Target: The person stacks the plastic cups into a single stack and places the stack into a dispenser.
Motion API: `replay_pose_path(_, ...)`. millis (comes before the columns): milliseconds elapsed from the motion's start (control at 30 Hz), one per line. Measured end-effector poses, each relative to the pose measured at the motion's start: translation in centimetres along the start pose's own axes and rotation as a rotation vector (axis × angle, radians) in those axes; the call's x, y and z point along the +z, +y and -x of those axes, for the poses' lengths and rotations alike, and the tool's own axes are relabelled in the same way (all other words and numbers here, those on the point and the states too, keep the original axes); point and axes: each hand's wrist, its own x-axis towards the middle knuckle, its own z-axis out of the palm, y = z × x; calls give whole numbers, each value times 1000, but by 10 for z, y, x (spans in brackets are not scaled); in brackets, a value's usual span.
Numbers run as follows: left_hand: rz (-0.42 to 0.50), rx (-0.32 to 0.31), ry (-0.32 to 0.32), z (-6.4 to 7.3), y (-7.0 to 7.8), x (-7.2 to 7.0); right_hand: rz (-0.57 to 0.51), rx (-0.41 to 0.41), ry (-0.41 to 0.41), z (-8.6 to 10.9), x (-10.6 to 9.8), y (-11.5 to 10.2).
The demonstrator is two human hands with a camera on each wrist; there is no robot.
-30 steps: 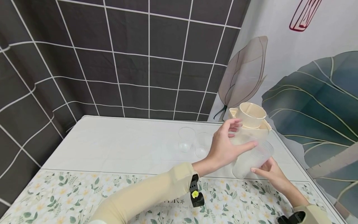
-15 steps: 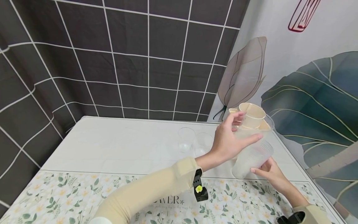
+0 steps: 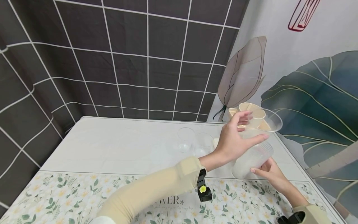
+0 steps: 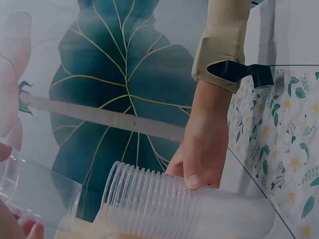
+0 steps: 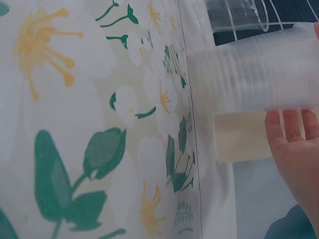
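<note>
Two clear round cups (image 3: 184, 146) are set on the white tabletop (image 3: 126, 140); a separated clear plastic cup (image 4: 45, 189) is gripped by the left hand (image 3: 232, 142), the remaining nested translucent plastic stack (image 3: 249, 163) by the right hand (image 3: 272, 175).

I see room for a hand over the left of the white tabletop (image 3: 120, 143), short of two clear cups (image 3: 185, 145) near its middle. On the near side, the sleeved left forearm (image 3: 151, 186) bars the way across. The right is crowded: left hand (image 3: 233, 140) with a clear cup (image 4: 45, 191), right hand (image 3: 269, 174) gripping a cup stack (image 3: 250, 161), a cream holder (image 3: 247, 106) farther back. In the left wrist view, only a narrow gap parts cup from stack.
</note>
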Motion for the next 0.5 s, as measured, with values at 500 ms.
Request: replay_pose_path(500, 54, -47, -49, 0, -2, 12, -11, -24, -4, 0, 1, 0)
